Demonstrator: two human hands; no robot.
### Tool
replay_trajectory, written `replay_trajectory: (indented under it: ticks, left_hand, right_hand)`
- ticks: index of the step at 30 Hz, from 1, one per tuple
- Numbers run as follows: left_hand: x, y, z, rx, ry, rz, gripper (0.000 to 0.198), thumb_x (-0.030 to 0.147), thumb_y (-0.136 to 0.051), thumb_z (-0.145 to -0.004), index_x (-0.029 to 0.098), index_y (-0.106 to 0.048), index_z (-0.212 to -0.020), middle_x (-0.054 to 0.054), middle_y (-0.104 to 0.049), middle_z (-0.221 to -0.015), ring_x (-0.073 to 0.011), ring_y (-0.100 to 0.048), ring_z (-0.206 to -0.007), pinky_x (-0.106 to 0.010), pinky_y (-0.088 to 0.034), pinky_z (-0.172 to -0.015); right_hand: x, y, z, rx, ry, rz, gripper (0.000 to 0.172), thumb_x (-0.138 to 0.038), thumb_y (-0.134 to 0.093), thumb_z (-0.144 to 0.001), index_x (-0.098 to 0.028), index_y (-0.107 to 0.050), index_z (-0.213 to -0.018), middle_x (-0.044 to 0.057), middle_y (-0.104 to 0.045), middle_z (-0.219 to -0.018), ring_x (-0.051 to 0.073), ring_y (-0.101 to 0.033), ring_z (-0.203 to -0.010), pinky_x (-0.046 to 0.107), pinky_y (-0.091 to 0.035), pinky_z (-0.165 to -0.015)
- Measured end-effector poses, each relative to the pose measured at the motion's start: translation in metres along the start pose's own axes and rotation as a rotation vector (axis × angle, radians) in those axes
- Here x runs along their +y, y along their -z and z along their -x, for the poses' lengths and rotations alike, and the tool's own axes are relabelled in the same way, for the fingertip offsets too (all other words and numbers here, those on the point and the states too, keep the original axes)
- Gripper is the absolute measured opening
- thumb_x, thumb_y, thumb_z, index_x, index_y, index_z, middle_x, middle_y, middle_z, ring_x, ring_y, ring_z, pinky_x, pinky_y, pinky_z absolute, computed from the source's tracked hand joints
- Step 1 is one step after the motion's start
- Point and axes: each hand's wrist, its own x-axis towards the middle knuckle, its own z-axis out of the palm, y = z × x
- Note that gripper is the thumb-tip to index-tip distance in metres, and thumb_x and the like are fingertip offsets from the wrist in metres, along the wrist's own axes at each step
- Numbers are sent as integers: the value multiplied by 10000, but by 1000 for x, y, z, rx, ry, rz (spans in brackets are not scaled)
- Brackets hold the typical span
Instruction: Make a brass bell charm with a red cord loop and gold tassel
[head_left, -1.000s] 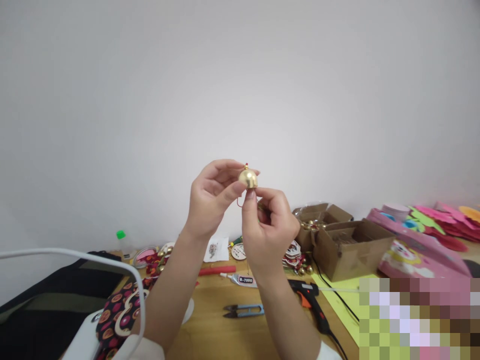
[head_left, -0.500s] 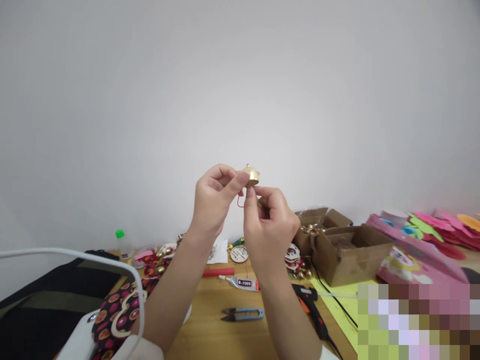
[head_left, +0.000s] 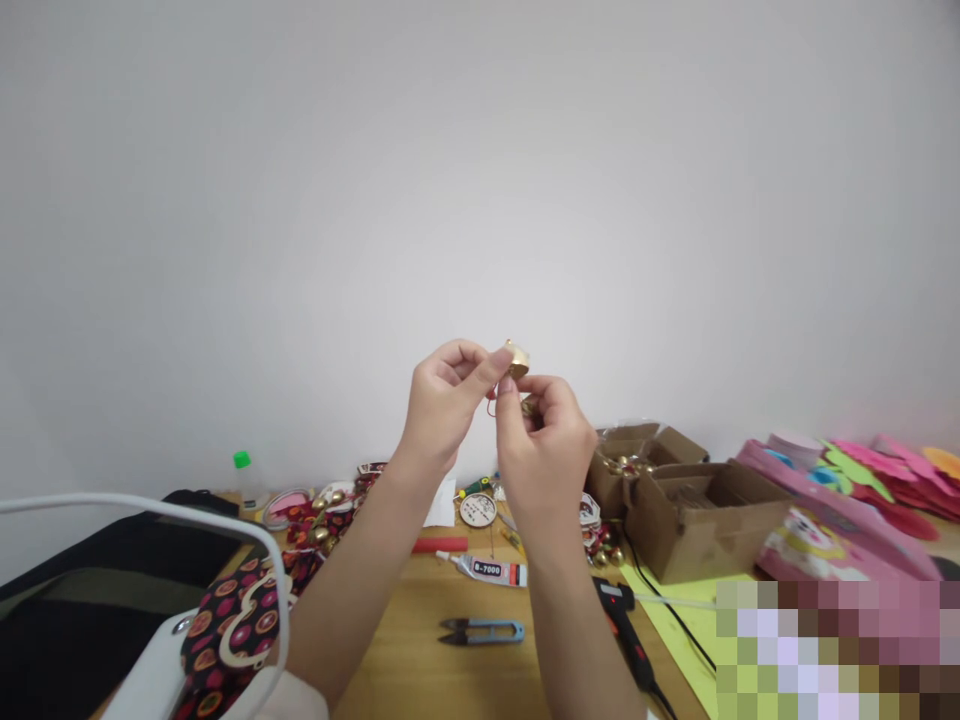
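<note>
The left hand [head_left: 446, 400] is pinching the bell [head_left: 519, 362] between thumb and fingers, in front of the wall [head_left: 480, 200]. The right hand [head_left: 544, 440] is pressing thumb and forefinger together just under its rim; what sits between them is too small to tell. A red cord [head_left: 490, 409] is hanging below. Since a second ago the bell is tipping, no longer standing upright, which is probably easing work at its underside. Beyond, snips [head_left: 474, 630] and glue [head_left: 487, 570] are lying on the table [head_left: 465, 675].
</note>
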Motion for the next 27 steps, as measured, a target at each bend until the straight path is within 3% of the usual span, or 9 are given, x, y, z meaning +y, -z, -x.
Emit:
replay_trajectory:
  ticks: [4, 10, 19, 27]
  left_hand:
    - [-2, 1, 0, 29, 27, -11, 385, 442, -815, -592, 153, -564, -630, -6, -632, -660, -95, -539, -583, -245, -446, -569]
    - [-5, 2, -1, 32, 26, -40, 367, 451, -788, -636, 148, -581, -646, -32, -661, -702, -109, -585, -646, -235, -424, -580]
    - [-5, 1, 0, 22, 35, -26, 358, 454, -773, -655, 146, -590, -653, -33, -664, -701, -103, -577, -639, -245, -432, -601]
    - [-7, 2, 1, 28, 53, -4, 362, 454, -780, -642, 144, -593, -648, -34, -668, -722, -106, -582, -653, -244, -441, -612]
  right_hand:
    - [0, 1, -1, -31, -43, 7, 166, -336, -548, -811, -174, -561, -776, -60, -489, -533, 83, -401, -449, 216, -353, -455]
    - [3, 5, -1, -63, -27, -11, 160, -268, -418, -838, -185, -524, -750, -16, -571, -625, 114, -493, -547, 245, -373, -532]
    - [6, 4, 1, -61, 22, 27, 158, -260, -414, -873, -194, -488, -750, -21, -554, -633, 105, -474, -539, 240, -363, -530]
    - [6, 3, 3, -68, -29, 61, 150, -286, -467, -877, -189, -512, -773, -22, -600, -628, 96, -484, -492, 228, -370, -491]
